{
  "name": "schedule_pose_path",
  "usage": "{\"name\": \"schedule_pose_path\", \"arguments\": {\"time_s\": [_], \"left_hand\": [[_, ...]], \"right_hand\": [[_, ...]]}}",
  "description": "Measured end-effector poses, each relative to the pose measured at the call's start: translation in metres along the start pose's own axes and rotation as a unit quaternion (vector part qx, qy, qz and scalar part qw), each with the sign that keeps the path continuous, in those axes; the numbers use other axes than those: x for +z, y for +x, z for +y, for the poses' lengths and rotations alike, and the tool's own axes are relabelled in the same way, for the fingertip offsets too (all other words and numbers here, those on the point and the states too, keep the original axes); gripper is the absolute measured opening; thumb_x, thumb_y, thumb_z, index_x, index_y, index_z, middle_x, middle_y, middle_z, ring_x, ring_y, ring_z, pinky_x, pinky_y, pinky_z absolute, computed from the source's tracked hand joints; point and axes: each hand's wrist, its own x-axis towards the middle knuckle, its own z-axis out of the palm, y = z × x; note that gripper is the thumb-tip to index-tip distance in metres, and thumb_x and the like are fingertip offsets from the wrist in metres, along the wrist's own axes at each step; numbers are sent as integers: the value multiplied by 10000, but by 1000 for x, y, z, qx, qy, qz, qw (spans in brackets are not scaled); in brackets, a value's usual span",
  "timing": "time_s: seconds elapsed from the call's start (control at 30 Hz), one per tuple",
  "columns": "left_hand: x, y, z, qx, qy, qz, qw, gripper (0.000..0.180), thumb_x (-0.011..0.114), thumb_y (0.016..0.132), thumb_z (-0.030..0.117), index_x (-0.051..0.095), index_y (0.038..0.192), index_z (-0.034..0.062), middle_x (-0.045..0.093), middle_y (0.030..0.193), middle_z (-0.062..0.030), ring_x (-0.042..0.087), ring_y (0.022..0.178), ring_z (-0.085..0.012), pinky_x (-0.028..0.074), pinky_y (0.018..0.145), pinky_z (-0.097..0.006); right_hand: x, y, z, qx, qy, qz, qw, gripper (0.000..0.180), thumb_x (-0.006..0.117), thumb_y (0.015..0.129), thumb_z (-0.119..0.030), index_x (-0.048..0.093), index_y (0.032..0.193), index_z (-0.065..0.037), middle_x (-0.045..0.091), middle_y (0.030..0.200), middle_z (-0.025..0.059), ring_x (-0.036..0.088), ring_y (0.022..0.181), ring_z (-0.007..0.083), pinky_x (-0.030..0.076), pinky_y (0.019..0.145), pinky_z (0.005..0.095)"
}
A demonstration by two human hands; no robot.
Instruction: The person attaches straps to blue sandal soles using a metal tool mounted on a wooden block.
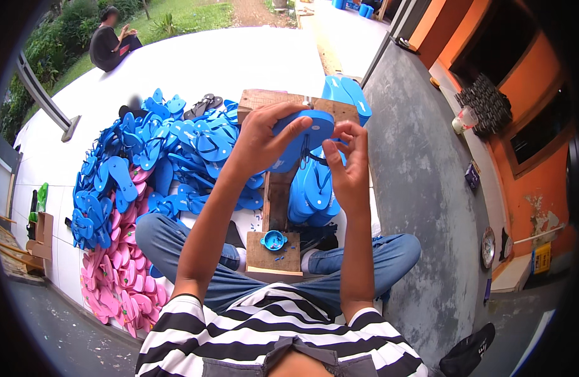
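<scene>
Blk-&-wht striped shirt (270, 319) w/ short slvs (181, 317), dk grey neck trim (278, 352), faded blue jeans (390, 259).

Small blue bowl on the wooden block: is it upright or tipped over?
Upright: the blue bowl sits on the wooden block with its round opening facing up and small blue pieces inside.
</scene>
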Motion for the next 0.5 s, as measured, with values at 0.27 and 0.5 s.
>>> {"name": "schedule_pose_path", "arguments": {"time_s": [0.27,0.5], "left_hand": [[14,-19,-11,73,49,70,994,285,617,962,247,627,1104,0,658,970,-134,637,885,-192,486,778,-297],[43,-62,3,-66,-175,144,972,280,567,1008,255,588,1153,15,619,974,-43,546,894,-89,448,785,-230]], "right_hand": [[32,4,9,74,169,-23,983,374,377,1067,-384,489,1267,-88,568,1092,75,517,1039,131,412,918,287],[38,-22,-4,53,82,32,995,358,424,1056,-370,556,1132,-46,610,946,74,567,882,139,463,787,293]]}}
